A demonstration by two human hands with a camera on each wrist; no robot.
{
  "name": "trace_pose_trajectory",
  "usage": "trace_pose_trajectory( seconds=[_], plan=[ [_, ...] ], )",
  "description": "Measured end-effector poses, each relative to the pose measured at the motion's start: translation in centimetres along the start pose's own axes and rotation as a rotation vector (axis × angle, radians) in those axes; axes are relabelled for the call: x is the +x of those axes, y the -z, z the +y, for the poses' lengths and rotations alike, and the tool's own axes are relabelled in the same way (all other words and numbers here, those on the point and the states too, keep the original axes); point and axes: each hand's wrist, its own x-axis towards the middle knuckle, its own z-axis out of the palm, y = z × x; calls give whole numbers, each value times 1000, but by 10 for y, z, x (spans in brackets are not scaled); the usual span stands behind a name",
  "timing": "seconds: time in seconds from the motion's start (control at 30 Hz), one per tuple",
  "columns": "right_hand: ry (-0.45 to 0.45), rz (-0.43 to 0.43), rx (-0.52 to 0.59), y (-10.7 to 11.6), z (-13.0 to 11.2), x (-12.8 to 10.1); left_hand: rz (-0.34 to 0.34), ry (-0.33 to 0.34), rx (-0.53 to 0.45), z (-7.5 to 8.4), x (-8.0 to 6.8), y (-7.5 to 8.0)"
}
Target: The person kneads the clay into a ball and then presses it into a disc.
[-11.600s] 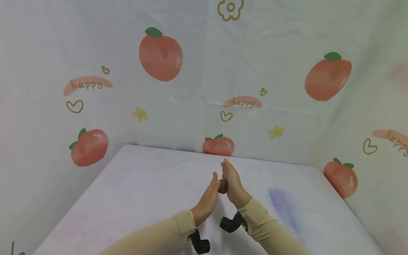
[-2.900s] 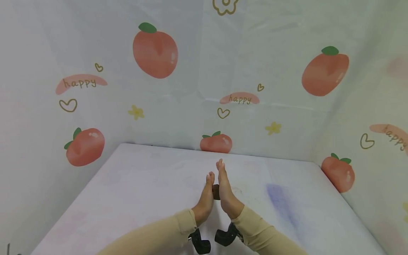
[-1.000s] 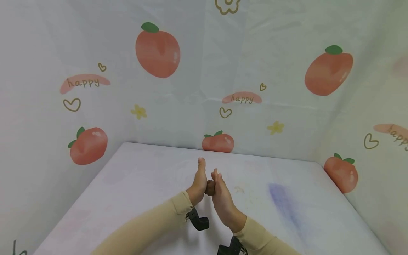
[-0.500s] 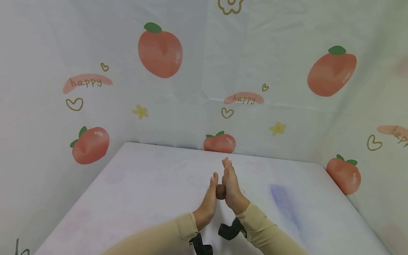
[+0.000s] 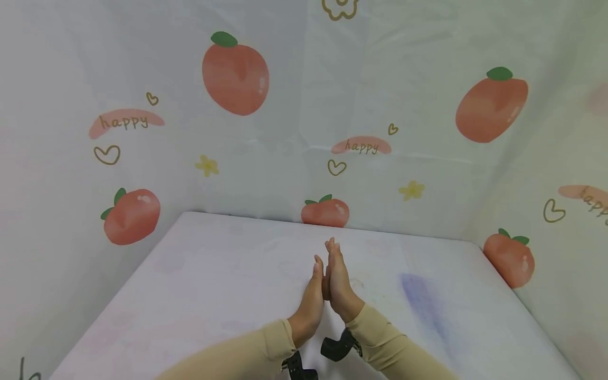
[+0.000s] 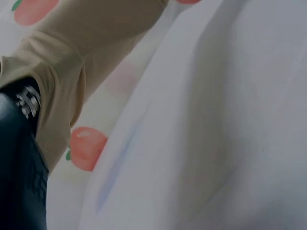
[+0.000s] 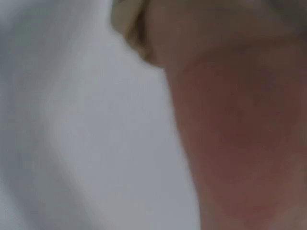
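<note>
My left hand (image 5: 311,301) slides forward level with my right hand (image 5: 338,282); flat palms now nearly hide the brown lump (image 5: 325,287) pressed between them, rolling continues.

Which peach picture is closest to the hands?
The small peach printed low on the back wall, right behind the table's far edge, just above the pressed-together hands. The other peaches sit farther off.

Both forearms, in beige sleeves, come from below and meet in the middle. The left hand (image 5: 311,303) and the right hand (image 5: 338,282) stand on edge, palm against palm, with straight fingers pointing away from the person. The right fingertips (image 5: 330,245) lie a little further forward than the left ones.
</note>
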Motion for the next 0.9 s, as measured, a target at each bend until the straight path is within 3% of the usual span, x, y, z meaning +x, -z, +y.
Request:
trace_pose_trajectory(
  seconds=[0.2,0.37,0.63,0.9],
  plan=[
    [29,19,-20,-1,1,-1,-16,9,17,4,-3,1],
    [4,66,-19,-3,0,-3,-3,26,3,3,10,8],
    [-5,-26,67,-5,-2,-19,84,41,-41,2,34,22],
    [65,-109,25,-10,3,-30,86,14,-31,4,36,23]
  ],
)
